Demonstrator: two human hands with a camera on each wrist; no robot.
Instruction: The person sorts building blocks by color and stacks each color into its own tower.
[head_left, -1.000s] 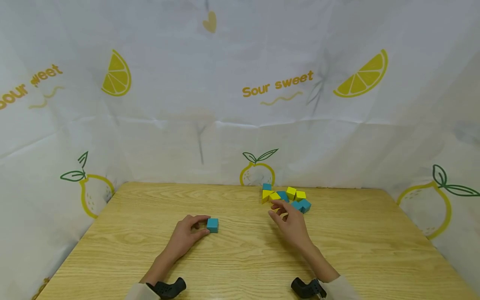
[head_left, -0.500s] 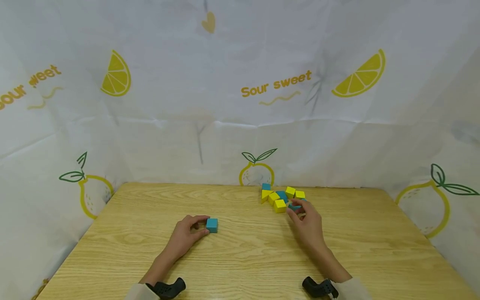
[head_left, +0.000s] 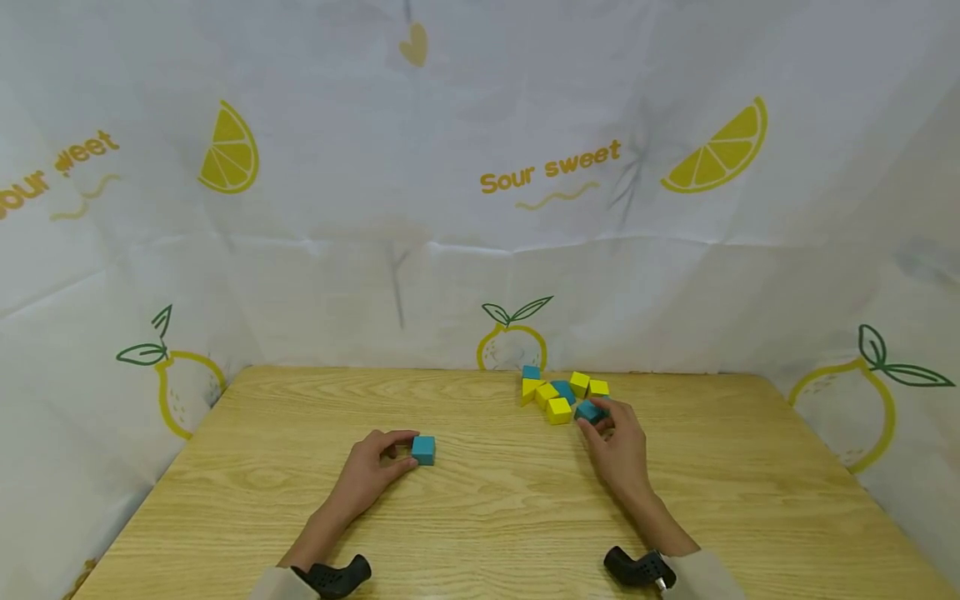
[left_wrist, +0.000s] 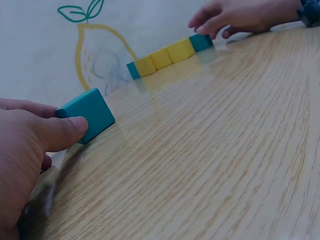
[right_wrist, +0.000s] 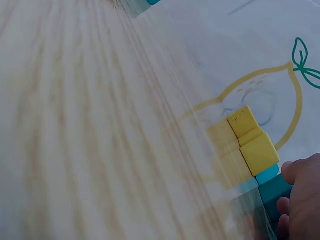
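Observation:
On the left of the table, my left hand [head_left: 369, 468] pinches a blue cube [head_left: 423, 450] between thumb and fingers. Up close in the left wrist view, the thumb lies against one face of that cube [left_wrist: 92, 115]. At the back right, my right hand [head_left: 621, 437] has thumb and fingers around a blue block [head_left: 588, 412] at the near side of a cluster. The right wrist view shows the thumb at this blue block [right_wrist: 275, 192], partly hidden by the hand. Beside it sits a yellow cube [head_left: 558, 411].
The cluster also has a yellow triangular-looking block [head_left: 530, 390], a blue block [head_left: 531, 372] behind it, and several more yellow and blue pieces near a yellow block [head_left: 579, 384]. A printed white cloth [head_left: 360, 300] rises behind the wooden table [head_left: 480, 517].
My right hand has moved right from the yellow cube, uncovering it, and now grips the blue block, which has turned slightly. The left hand keeps its hold in place.

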